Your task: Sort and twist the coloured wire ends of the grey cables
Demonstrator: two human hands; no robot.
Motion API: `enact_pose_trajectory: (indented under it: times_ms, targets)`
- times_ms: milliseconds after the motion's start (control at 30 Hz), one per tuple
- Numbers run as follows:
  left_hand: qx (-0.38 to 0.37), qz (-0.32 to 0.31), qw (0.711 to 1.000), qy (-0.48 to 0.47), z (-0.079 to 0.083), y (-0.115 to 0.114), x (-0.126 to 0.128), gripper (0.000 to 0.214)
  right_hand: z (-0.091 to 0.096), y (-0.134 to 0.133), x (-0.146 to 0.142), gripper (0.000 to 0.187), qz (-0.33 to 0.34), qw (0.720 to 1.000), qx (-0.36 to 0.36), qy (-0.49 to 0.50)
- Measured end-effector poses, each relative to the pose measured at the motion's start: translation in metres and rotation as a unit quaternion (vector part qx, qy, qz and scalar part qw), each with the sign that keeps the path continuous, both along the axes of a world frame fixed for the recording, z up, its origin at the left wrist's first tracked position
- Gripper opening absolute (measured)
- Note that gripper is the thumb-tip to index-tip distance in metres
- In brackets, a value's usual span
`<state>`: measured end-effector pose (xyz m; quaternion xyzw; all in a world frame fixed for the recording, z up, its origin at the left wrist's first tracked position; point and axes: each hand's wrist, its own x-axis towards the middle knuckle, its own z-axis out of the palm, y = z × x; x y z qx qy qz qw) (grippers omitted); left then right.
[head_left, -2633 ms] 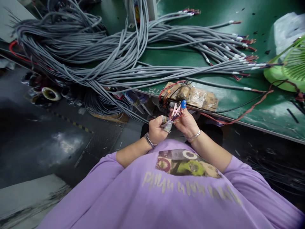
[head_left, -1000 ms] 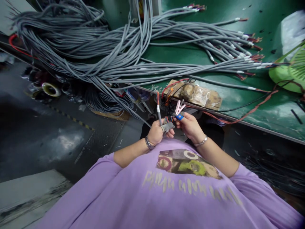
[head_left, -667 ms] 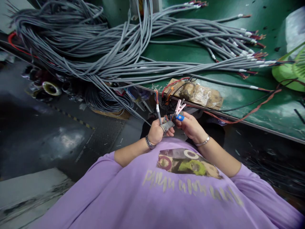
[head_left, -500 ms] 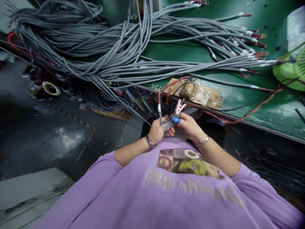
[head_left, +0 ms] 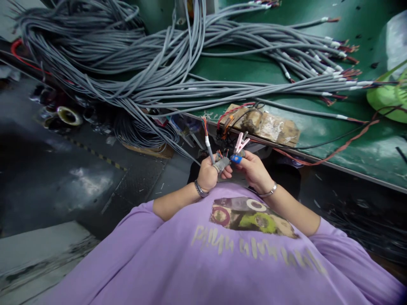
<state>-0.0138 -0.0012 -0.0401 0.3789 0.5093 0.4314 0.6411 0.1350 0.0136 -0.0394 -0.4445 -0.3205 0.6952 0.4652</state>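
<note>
Sleeves [head_left: 352, 254] in purple lead up to two hands just short of the table's [head_left: 237, 69] front edge. Left one [head_left: 208, 174], thumb in a grey wrap [head_left: 221, 164], is clenched round a grey cable [head_left: 210, 152], with a white band [head_left: 207, 142] and coloured wires [head_left: 205, 126] sticking up. Right one [head_left: 254, 170], blue cover [head_left: 235, 159] on a digit, pinches a pink clip [head_left: 239, 144] close by, exact grip hard to see. Past that, a taped-up brown block [head_left: 270, 127] sits at the front edge, a massive heap of grey cables [head_left: 85, 55] sprawls from the left side, and something lime green [head_left: 381, 101] sits over right.
</note>
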Motion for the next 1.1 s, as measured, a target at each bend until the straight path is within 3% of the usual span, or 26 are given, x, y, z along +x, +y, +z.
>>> enact_pose_trajectory:
  times_ms: [333,533,800,1000,1100]
  targets:
    - [0.003,-0.007,1.000,0.012,-0.002,-0.004,-0.001,0.041,0.001,0.001,-0.002,0.039,0.055,0.998,-0.003,-0.002]
    - [0.002,-0.018,1.000,0.005,-0.002,-0.006,-0.001,0.041,0.002,0.001,-0.005,0.039,0.026,1.000,-0.009,0.007]
    - [-0.003,0.035,0.999,-0.023,0.000,-0.005,0.003,0.041,0.014,-0.007,-0.014,0.040,0.055,0.994,0.007,0.092]
    - [-0.019,0.061,0.997,-0.041,0.003,-0.005,0.004,0.042,0.014,-0.007,-0.017,0.036,0.008,0.997,-0.016,0.077]
    - [-0.029,0.046,0.998,-0.037,0.007,-0.006,0.004,0.042,0.007,0.000,-0.014,0.036,-0.060,0.994,-0.070,0.063]
